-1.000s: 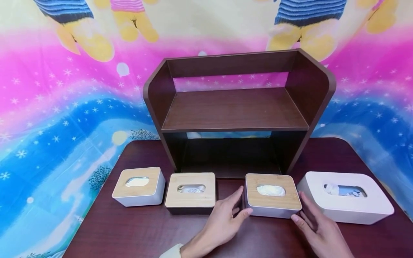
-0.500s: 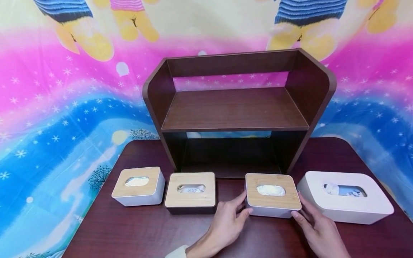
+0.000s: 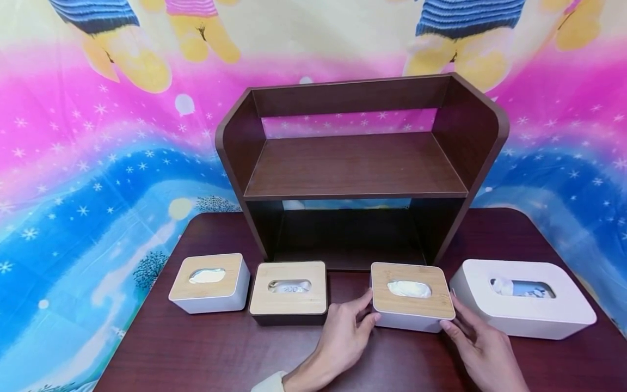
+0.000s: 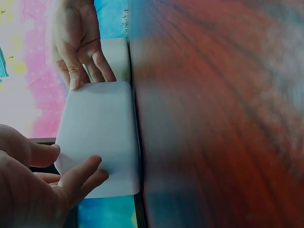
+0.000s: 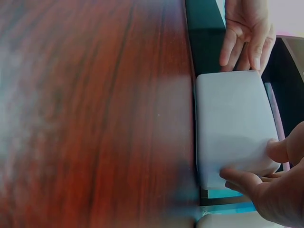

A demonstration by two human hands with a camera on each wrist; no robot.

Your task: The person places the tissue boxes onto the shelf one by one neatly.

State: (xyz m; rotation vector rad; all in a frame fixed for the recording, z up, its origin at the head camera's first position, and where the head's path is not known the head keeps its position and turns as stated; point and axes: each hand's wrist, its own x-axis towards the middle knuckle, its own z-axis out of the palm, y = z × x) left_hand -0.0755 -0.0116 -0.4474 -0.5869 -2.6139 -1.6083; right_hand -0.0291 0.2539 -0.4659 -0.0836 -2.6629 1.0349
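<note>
A white tissue box (image 3: 413, 308) with a bamboo-look lid stands on the dark table, third from the left in a row, tissue showing in its oval slot. My left hand (image 3: 343, 333) holds its left end, thumb at the front corner and fingers along the side. At the right end, my right hand (image 3: 485, 348) grips it likewise. The left wrist view shows the box's pale front side (image 4: 97, 128) between both hands. In the right wrist view, the right hand (image 5: 275, 183) has thumb and fingers on the box (image 5: 232, 118). Some fingertips are hidden behind the box.
To the left sit a black tissue box (image 3: 289, 302) with a light lid and a smaller white one (image 3: 215, 296). A large white tissue box (image 3: 529, 310) is close on the right. Behind the row rises a two-tier brown shelf (image 3: 355, 163), against a patterned cloth (image 3: 98, 163).
My left hand has moved right, from beside the box onto its left end. The right hand has closed in on the right end. The box has barely shifted.
</note>
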